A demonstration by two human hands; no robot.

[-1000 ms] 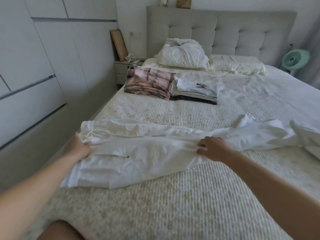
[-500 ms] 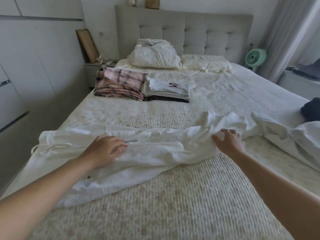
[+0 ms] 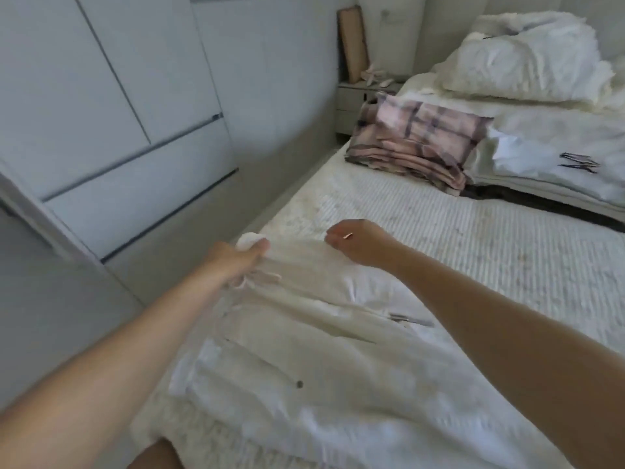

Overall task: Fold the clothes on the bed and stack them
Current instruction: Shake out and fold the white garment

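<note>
White drawstring trousers [image 3: 304, 360] lie flat along the near left part of the bed [image 3: 473, 252]. My left hand [image 3: 236, 258] grips the waistband's outer corner at the bed's left edge, fabric bunched in its fingers. My right hand [image 3: 362, 240] pinches the waistband's far corner with curled fingers. A folded pink plaid stack [image 3: 416, 147] and a folded white stack [image 3: 548, 164] sit side by side further up the bed. The trousers' legs run out of view at the bottom right.
White wardrobe doors [image 3: 118, 113] close in on the left with a narrow floor gap beside the bed. A nightstand [image 3: 358, 103] with a leaning frame stands at the head. White pillows [image 3: 527, 62] are piled behind the stacks.
The view swung left and closer. Both hands moved from the middle of the trousers to the waistband end, and each has taken hold of a corner.
</note>
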